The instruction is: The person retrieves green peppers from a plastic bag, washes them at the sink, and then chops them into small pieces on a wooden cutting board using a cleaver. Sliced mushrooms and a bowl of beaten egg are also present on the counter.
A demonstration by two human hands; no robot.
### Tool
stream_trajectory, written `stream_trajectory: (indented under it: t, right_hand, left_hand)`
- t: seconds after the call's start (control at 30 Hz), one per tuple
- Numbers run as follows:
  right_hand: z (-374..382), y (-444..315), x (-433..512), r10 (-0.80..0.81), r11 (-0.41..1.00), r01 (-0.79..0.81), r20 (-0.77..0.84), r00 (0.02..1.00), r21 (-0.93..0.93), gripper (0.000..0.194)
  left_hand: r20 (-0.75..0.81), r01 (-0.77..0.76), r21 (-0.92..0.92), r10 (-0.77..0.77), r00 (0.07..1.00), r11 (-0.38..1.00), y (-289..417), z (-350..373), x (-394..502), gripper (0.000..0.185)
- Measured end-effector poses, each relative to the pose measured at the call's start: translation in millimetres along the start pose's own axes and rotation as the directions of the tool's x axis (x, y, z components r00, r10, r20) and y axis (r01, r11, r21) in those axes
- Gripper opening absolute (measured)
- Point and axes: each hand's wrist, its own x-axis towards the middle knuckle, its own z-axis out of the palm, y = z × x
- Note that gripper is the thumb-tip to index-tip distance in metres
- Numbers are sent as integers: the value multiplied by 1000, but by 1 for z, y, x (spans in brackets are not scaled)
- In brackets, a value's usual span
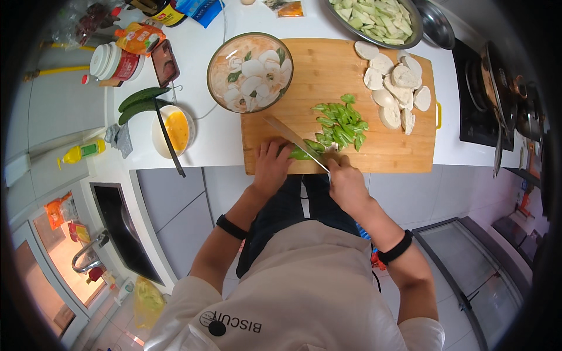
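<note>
On the wooden cutting board (pixel 307 87), my left hand (pixel 273 162) presses a long green pepper (pixel 300 154) flat near the front edge. My right hand (pixel 349 184) grips the handle of a kitchen knife (pixel 295 139), whose blade slants over the pepper just right of my left fingers. Just beyond the blade lies a pile of sliced green pepper (pixel 342 125). Pale round slices (pixel 397 83), perhaps steamed bun, cover the board's right part. A floral bowl (pixel 250 72) overlaps the board's far left corner. The knife handle is mostly hidden by my right fingers.
Left of the board stand a bowl of beaten egg (pixel 176 131) with black chopsticks (pixel 168 138) across it, cucumbers (pixel 142 103) and a phone (pixel 165 63). A metal basin of cut pale-green vegetable (pixel 377 19) is at the back. The cooktop (pixel 472 101) lies right, the sink (pixel 125 228) left.
</note>
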Motion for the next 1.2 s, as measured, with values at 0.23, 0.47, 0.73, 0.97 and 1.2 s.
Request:
stream_trajectory:
  t: [0.23, 0.47, 0.73, 0.97, 1.2]
  right_hand:
    - [-11, 13, 12, -46, 999, 46, -38, 998, 13, 22]
    - [-35, 10, -19, 14, 999, -12, -44, 999, 35, 24]
    - [-36, 4, -30, 33, 999, -33, 61, 998, -1, 31]
    - [-14, 7, -9, 26, 1000, -27, 38, 999, 13, 32]
    - [-3, 6, -6, 8, 1000, -8, -20, 1000, -14, 27]
  left_hand:
    - [-35, -94, 21, 95, 995, 995, -2, -3, 5, 37]
    - [-8, -204, -29, 203, 979, 979, -1, 3, 26, 38]
    - [-105, -219, -27, 216, 971, 975, 3, 5, 26, 24]
    - [-93, -256, 16, 256, 962, 967, -3, 10, 25, 24]
    - [-31, -123, -75, 121, 992, 990, 3, 10, 13, 27]
